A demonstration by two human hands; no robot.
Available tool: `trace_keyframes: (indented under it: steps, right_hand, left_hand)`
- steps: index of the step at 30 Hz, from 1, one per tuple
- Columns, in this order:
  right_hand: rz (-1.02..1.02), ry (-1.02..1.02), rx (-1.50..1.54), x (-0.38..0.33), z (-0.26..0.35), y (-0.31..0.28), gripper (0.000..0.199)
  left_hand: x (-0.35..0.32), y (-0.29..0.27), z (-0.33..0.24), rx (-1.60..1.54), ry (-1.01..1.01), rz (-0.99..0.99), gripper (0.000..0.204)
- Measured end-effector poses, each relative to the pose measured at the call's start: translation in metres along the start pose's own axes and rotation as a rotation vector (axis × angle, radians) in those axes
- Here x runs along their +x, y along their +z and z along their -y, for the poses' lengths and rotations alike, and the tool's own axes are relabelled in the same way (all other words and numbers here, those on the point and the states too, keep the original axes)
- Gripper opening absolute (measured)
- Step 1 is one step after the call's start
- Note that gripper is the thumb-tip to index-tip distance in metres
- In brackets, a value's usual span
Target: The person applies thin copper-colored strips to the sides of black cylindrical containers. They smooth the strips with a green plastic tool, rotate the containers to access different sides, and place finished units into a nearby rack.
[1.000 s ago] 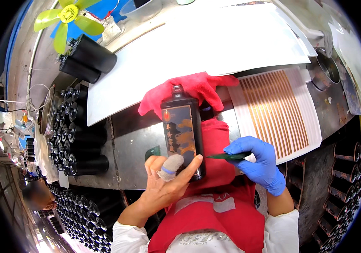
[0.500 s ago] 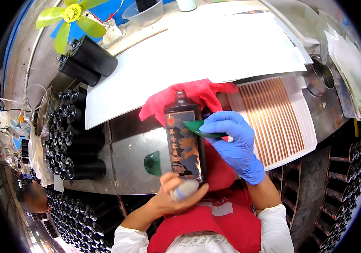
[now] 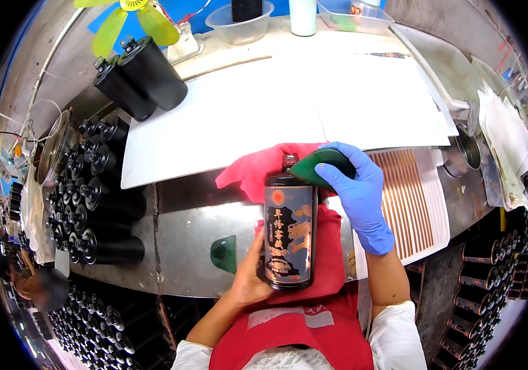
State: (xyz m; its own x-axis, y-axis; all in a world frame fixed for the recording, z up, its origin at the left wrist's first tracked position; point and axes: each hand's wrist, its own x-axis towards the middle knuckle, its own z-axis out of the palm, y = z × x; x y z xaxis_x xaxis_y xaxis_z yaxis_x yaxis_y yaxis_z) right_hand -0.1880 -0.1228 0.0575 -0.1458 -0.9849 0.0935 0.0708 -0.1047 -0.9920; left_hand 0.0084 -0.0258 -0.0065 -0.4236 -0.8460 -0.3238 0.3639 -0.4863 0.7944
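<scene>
A black bottle with a dark, copper-patterned label stands tilted toward me at the bench's near edge, its neck pointing away. My left hand grips its lower left side; most of the fingers are hidden behind it. In a blue glove, my right hand pinches a dark green scraper between thumb and fingers, beside the bottle's shoulder. Behind the neck lies a red cloth. Another green scraper rests on the metal bench, left of the bottle.
White sheets cover the far bench. On the right is a sheet of copper-coloured strips. Plain black bottles stand at the far left; several more bottles are stacked below them. Labelled bottles fill the lower right, near a metal pot.
My left hand has moved from the bottle's base to its lower left side. The bottle has shifted right and nearer. My right hand has lifted the scraper from the label to the shoulder.
</scene>
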Motion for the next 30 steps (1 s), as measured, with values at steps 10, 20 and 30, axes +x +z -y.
trace_keyframes:
  steps: [10, 20, 30]
  right_hand:
    - [-0.006, -0.033, 0.045, -0.023, -0.007, 0.005, 0.024]
    - [-0.047, 0.073, 0.277, -0.028, -0.005, 0.002, 0.026]
    - [0.3, -0.825, -0.541, -0.062, -0.014, -0.016, 0.035]
  left_hand:
    - [0.006, 0.007, -0.018, -0.686, -0.407, -0.147, 0.048]
    - [-0.006, -0.012, 0.015, 0.343, 0.394, 0.052, 0.087]
    - [-0.021, 0.004, -0.001, 1.0, 0.679, -0.23, 0.081]
